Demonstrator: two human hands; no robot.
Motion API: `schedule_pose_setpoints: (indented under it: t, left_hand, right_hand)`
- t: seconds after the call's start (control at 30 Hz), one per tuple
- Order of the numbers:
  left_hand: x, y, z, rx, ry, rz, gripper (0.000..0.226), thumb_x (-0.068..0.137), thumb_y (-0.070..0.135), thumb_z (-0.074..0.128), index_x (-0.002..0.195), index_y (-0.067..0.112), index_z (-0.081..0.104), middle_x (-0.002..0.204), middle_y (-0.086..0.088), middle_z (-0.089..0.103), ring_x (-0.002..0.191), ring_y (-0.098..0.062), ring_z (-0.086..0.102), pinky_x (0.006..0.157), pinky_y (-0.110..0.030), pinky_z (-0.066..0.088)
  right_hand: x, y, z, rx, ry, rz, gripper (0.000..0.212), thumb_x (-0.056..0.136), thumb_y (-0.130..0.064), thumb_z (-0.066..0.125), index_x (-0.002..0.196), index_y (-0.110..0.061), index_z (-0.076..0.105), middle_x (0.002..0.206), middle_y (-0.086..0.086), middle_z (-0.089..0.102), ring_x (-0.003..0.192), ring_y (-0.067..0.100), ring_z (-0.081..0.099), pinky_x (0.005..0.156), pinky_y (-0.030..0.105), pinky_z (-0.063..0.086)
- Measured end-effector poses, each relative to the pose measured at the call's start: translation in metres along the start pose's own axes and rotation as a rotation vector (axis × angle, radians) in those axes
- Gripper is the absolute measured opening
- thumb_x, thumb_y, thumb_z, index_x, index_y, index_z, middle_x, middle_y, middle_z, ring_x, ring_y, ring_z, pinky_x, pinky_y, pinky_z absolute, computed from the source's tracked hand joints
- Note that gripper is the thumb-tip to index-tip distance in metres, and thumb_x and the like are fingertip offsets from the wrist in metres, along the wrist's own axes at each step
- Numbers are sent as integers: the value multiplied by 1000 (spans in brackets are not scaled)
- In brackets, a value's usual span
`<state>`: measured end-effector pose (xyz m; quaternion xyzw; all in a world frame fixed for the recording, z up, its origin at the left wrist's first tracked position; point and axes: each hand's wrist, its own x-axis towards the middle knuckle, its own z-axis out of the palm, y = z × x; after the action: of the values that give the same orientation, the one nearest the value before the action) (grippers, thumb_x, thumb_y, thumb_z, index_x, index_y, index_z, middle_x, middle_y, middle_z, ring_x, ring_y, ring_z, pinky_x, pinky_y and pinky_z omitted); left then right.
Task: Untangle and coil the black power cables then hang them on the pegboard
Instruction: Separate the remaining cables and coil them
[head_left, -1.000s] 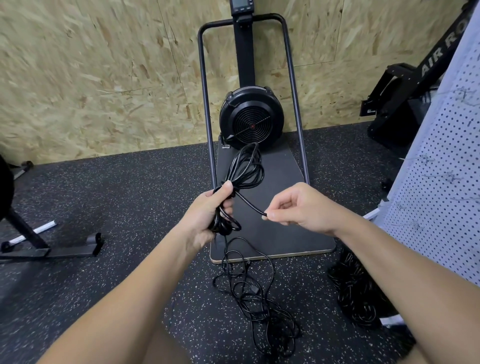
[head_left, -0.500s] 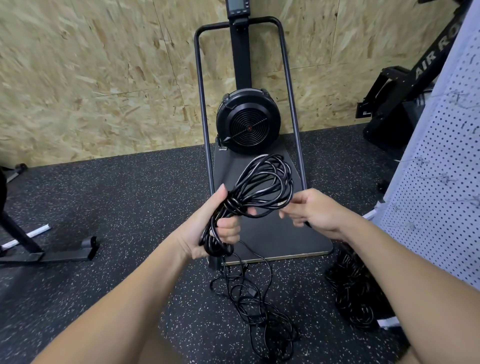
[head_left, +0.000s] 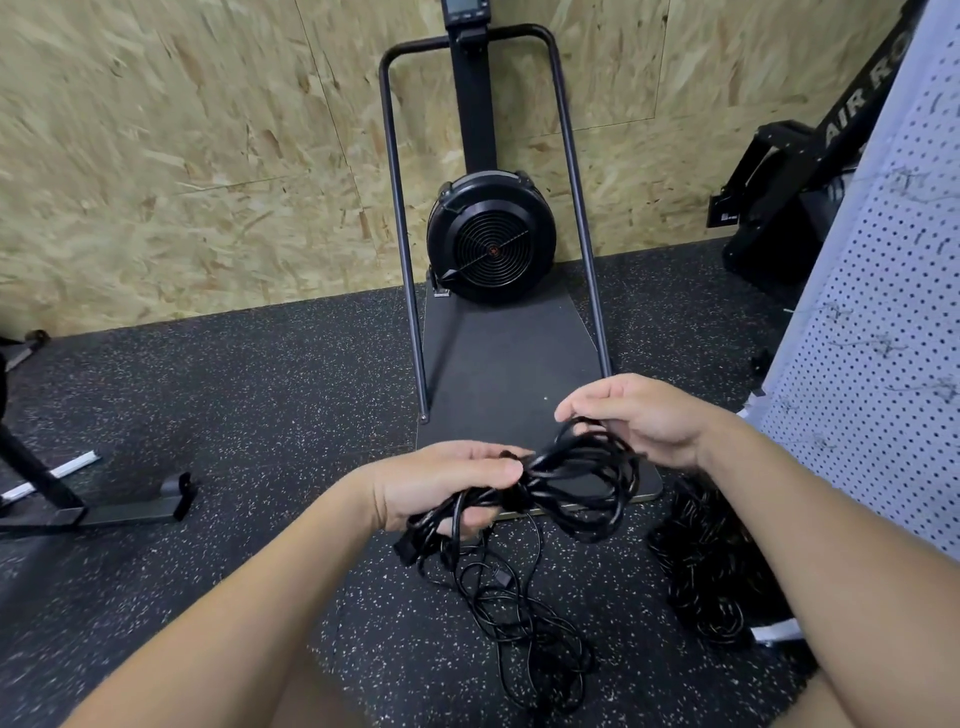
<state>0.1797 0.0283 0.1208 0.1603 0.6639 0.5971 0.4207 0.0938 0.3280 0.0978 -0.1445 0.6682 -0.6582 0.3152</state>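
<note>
Both hands grip one coiled black cable (head_left: 582, 483) above the floor: the left hand (head_left: 441, 488) clutches its gathered middle, and the right hand (head_left: 644, 421) curls around the loops. The pegboard (head_left: 878, 332) stands to the right.

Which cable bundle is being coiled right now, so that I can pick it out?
Start at the black fan machine against the wood wall and come down past its floor plate. The coiled cable is held between the left hand and right hand. Unlike the loose tangle and the pile beside the pegboard, it is off the floor.
</note>
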Motion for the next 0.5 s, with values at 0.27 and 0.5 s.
schedule_pose_setpoints:
  t: [0.27,0.5]
  left_hand:
    - [21,-10,1,37,245,-96,49,103,57,71,132,19,66,78,-3,53,54,-13,40,44,-20,32]
    - [40,-23,-3,-95,588,20,50,103,52,72,127,10,63,90,-7,68,66,-16,54,51,-28,39]
  right_hand:
    - [7,-19,27,-102,152,-207,17,109,-7,66,114,-3,83,82,6,75,84,25,57,84,31,48]
    - [3,-39,80,-999,255,-424,22,106,-17,69,123,-27,79,111,-13,82,107,10,74,102,35,56]
